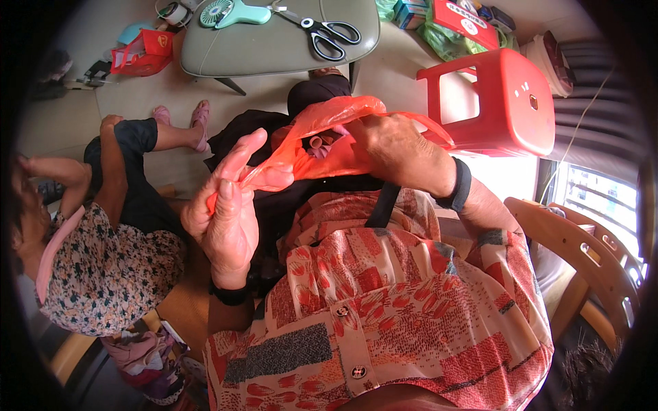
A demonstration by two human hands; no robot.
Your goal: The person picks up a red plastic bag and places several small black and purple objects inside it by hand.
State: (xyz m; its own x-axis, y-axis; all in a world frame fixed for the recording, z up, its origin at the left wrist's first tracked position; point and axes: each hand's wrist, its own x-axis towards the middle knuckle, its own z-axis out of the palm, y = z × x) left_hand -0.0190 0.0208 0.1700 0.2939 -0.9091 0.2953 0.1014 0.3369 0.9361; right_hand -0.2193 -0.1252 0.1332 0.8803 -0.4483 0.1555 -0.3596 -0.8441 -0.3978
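A thin red plastic bag [329, 162] is stretched between my two hands above my lap, its mouth facing up. My left hand [231, 205] has one handle of the bag looped between thumb and fingers, the palm turned up. My right hand [401, 149] grips the bag's other side near the rim, with its fingertips partly hidden by the bag. Inside the bag lie small pinkish pieces [320, 146], some curled like tubes; what they are I cannot tell. Beyond the bag, black-and-white scissors [329, 38] rest on a grey-green padded seat [277, 54].
A mint handheld fan [236, 14] shares the padded seat. To the right stands a red plastic stool [514, 103], with a wooden chair [581, 246] nearer me. Another person [113, 257] sits close at my left. A red paper bag [144, 51] is on the floor.
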